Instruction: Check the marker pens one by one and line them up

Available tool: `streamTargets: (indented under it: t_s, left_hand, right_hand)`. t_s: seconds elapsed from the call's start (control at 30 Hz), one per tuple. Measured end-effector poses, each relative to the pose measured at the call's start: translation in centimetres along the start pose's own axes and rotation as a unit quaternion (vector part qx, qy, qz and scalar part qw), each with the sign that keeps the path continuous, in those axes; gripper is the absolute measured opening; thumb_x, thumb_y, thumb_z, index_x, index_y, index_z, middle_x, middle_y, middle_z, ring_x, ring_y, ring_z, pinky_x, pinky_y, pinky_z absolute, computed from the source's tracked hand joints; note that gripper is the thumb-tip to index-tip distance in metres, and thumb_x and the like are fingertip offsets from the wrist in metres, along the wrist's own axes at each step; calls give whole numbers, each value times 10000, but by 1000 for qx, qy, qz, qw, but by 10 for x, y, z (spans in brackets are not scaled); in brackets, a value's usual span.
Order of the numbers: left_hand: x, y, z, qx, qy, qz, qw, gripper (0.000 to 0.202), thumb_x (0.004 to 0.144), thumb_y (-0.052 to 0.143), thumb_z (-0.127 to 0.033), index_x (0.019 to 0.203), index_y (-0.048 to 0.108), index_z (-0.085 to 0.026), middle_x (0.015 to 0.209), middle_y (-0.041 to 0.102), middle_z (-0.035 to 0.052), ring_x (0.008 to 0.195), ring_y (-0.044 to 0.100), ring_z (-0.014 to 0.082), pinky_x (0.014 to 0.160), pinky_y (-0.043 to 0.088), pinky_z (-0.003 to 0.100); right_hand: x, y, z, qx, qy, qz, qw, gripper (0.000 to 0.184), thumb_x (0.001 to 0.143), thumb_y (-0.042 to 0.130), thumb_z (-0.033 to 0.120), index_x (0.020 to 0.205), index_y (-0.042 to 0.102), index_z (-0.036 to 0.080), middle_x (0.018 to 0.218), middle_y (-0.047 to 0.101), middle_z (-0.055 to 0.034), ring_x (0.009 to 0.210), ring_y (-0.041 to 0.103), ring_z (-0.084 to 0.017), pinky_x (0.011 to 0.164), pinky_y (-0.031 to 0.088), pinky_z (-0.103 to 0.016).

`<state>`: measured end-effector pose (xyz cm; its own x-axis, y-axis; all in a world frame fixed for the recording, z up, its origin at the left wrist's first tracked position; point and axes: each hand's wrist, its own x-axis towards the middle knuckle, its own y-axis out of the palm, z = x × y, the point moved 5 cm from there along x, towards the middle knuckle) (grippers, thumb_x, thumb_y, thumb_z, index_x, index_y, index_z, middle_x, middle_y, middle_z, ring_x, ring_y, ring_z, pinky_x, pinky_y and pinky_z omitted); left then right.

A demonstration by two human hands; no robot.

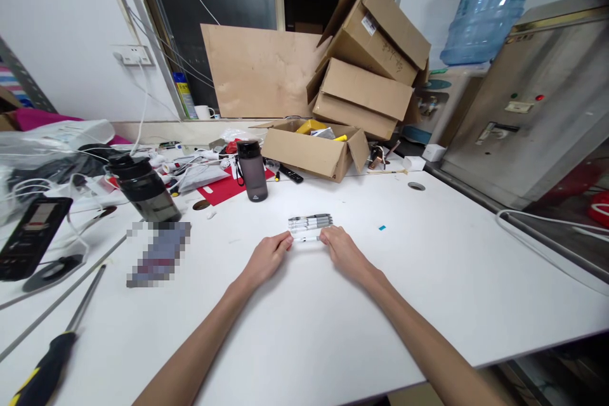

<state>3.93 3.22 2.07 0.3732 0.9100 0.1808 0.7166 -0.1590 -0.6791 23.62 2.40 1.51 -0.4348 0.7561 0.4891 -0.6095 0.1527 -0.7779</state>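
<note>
Between my two hands stretches a slim white pen (305,239), gripped at both ends. My left hand (269,256) pinches its left end with closed fingers. Its right end is in the closed fingers of my right hand (343,252). Just beyond, several pens (310,222) lie side by side on the white table (304,323), with grey parts toward the right and a darker one at the far side. Finger cover hides both tips of the held pen.
A dark water bottle (252,171) stands behind the pens, near an open cardboard box (304,151). Another bottle (143,187), a phone (33,235) and a screwdriver (61,346) are at the left. A small blue piece (382,228) lies to the right.
</note>
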Motion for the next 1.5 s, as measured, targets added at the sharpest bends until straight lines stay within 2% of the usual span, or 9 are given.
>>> streamTargets:
  t_s: [0.2, 0.33, 0.47, 0.6, 0.77, 0.97, 1.2, 1.37, 1.5]
  left_hand:
    - [-1, 3, 12, -50, -64, -27, 996, 543, 993, 343, -576, 637, 494, -196, 577, 436, -32, 557, 392, 149, 557, 279, 258]
    - [-1, 4, 9, -126, -45, -7, 991, 521, 998, 357, -585, 797, 625, -187, 590, 452, -48, 525, 387, 132, 546, 309, 249]
    - [3, 5, 5, -207, -7, 32, 978, 447, 975, 455, -564, 953, 673, -174, 727, 614, 0, 659, 536, 160, 643, 427, 256]
    - [6, 6, 6, -235, 4, 49, 971, 418, 932, 566, -525, 1146, 676, -182, 852, 689, 40, 716, 586, 170, 650, 468, 256]
    - [4, 8, 5, -216, 3, 39, 976, 404, 849, 701, -486, 1111, 697, -178, 1084, 707, 75, 623, 566, 123, 554, 437, 234]
    - [3, 5, 3, -218, 2, 24, 976, 375, 893, 647, -450, 1123, 706, -160, 998, 747, 95, 702, 638, 170, 589, 484, 247]
    - [2, 4, 0, -231, -3, 13, 973, 354, 875, 655, -424, 1101, 721, -159, 1071, 745, 127, 930, 694, 251, 590, 495, 249]
    - [1, 5, -2, -236, -1, 14, 972, 357, 887, 646, -428, 1110, 718, -157, 1039, 757, 123, 932, 700, 250, 604, 498, 255]
    - [0, 4, -3, -242, -2, 12, 970, 341, 886, 654, -420, 1104, 722, -166, 1038, 762, 117, 939, 700, 249, 605, 482, 250]
  right_hand:
    - [1, -3, 3, -5, -9, -10, 1000, 283, 894, 367, -32, 809, 492, 206, 829, 603, -33, 742, 511, -190, 725, 347, -320]
    - [0, -7, 2, 24, 26, 2, 999, 279, 996, 352, 90, 776, 465, 220, 819, 606, -20, 747, 524, -192, 732, 377, -319]
    - [-5, -13, -1, 64, 52, 17, 996, 264, 1030, 338, 157, 826, 489, 229, 877, 625, -19, 838, 551, -201, 792, 415, -323]
    - [-6, -15, -4, 80, 61, 29, 994, 275, 1046, 325, 200, 853, 518, 233, 918, 632, -24, 881, 558, -201, 833, 431, -332]
    - [-5, -15, -2, 97, 70, 40, 992, 280, 1052, 343, 240, 872, 557, 229, 961, 650, -32, 913, 569, -200, 858, 440, -338]
    - [-4, -18, 2, 149, 77, 47, 985, 237, 1046, 430, 330, 1005, 645, 239, 1047, 659, -35, 957, 594, -188, 871, 445, -321]
    - [-3, -25, 0, 175, 80, 23, 981, 237, 1019, 488, 375, 999, 680, 238, 1011, 639, -42, 922, 595, -198, 853, 452, -330]
    - [-1, -28, 0, 200, 66, -2, 978, 116, 958, 596, 320, 998, 666, 236, 1050, 657, -40, 988, 612, -202, 896, 450, -329]
    - [-2, -27, -1, 225, 94, 7, 970, 159, 953, 595, 357, 995, 681, 230, 1021, 696, -33, 951, 630, -199, 853, 455, -313]
